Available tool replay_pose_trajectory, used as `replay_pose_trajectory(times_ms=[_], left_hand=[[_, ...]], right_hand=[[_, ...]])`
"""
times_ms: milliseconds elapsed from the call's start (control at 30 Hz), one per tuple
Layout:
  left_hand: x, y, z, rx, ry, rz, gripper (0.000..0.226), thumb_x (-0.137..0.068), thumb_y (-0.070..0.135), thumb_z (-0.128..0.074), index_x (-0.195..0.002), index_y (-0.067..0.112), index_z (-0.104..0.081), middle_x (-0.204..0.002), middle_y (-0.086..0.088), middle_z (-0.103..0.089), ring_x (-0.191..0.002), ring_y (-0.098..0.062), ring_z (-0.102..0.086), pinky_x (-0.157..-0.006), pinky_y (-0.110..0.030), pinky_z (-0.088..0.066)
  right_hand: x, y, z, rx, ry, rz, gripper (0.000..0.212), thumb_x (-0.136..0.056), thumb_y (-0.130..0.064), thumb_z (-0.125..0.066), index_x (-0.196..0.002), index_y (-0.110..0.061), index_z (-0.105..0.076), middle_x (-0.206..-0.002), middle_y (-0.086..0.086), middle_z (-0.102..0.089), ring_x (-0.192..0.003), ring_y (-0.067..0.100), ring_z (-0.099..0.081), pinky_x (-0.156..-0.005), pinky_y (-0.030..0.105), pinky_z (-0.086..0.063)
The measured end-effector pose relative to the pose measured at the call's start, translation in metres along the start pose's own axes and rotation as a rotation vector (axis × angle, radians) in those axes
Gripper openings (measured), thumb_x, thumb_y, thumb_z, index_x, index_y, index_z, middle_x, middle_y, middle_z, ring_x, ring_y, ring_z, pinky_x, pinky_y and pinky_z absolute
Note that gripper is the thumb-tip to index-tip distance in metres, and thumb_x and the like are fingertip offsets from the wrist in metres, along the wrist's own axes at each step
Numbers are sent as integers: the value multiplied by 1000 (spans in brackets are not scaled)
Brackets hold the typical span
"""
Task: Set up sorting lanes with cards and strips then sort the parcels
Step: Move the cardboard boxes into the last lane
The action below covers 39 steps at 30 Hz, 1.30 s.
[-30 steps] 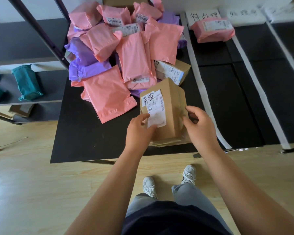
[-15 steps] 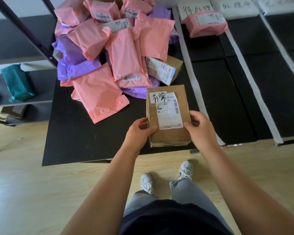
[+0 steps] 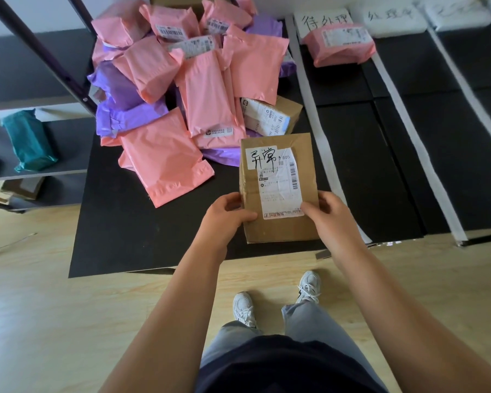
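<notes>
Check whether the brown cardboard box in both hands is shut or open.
Shut. The brown cardboard box shows no raised flap; a white shipping label lies flat across its top. Left hand and right hand grip it.

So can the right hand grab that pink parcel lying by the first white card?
Probably not yet. The right hand is gripping the brown box together with the left hand. Nothing lies in the lane before the pink parcel, but it sits at the far end.
</notes>
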<state>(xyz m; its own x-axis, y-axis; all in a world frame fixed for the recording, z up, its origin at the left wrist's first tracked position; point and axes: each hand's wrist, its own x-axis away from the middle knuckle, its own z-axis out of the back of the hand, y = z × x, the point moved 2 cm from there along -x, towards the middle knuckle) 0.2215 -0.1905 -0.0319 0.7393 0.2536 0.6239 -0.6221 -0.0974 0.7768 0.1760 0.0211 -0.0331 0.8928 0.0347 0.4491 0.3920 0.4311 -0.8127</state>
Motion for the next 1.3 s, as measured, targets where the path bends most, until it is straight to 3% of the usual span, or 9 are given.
replay_pose_trajectory(times_ms=[100,233,367,500,600,667,833,1000,1300], left_hand=[[14,16,10,129,4,-50,52,-82,15,-76,-131,17,-58,-116,1,-72,-110,-17,-67,-102,-40,-50],[36,48,26,209,36,-132,45,-84,32,-75,-126,21,-63,-108,5,-75,-102,-14,-71,-95,-39,-53],[63,78,43,221,109,-256,30,-87,35,-72,-114,22,-70,-99,8,-77,-91,-7,-73,-78,-27,-53],[86,100,59,217,118,-360,27,-86,30,-73,-111,22,-71,-100,7,-77,-92,-8,-73,-78,-28,-56],[100,114,70,225,109,-445,27,-84,27,-75,-110,21,-72,-100,6,-77,-93,-9,-73,-69,-18,-57],[107,121,76,227,94,-500,32,-79,28,-77,-110,20,-72,-102,6,-77,-95,-10,-73,-70,-16,-56],[119,126,86,219,49,-565,51,-68,29,-78,-117,18,-69,-108,3,-76,-103,-15,-71,-87,-31,-59],[123,130,94,200,47,-606,45,-69,14,-81,-112,18,-66,-109,4,-75,-106,-13,-70,-90,-35,-57],[123,132,100,175,40,-615,57,-59,23,-83,-113,17,-65,-111,4,-74,-109,-15,-69,-92,-39,-56]], right_hand=[[8,-25,1,-75,-4,33,29,-90,-43,-67,-113,-37,-50,-97,-23,-63,-86,-7,-61,-57,12,-43],[24,-68,1,-104,-55,164,28,-86,-44,-72,-103,-45,-49,-92,-33,-64,-85,-25,-56,-58,9,-45],[40,-106,6,-150,-82,279,39,-85,-44,-73,-120,-41,-57,-107,-25,-67,-101,-7,-63,-81,24,-52],[58,-136,9,-189,-117,390,32,-91,-40,-68,-122,-44,-60,-103,-23,-71,-96,-6,-66,-76,22,-52],[71,-152,11,-217,-111,445,36,-90,-37,-70,-124,-42,-60,-109,-21,-71,-99,-5,-67,-73,20,-53],[80,-161,12,-219,-101,483,42,-90,-35,-70,-129,-38,-59,-113,-20,-70,-103,-5,-66,-72,19,-54],[94,-174,15,-227,-78,553,40,-89,-29,-71,-127,-35,-61,-117,-17,-70,-111,0,-64,-86,27,-51],[102,-177,17,-232,-79,574,38,-87,-19,-72,-121,-31,-62,-115,-14,-71,-111,2,-64,-90,30,-50],[104,-179,17,-251,-90,621,41,-76,-26,-70,-116,-29,-62,-113,-12,-72,-112,5,-65,-86,26,-51]])
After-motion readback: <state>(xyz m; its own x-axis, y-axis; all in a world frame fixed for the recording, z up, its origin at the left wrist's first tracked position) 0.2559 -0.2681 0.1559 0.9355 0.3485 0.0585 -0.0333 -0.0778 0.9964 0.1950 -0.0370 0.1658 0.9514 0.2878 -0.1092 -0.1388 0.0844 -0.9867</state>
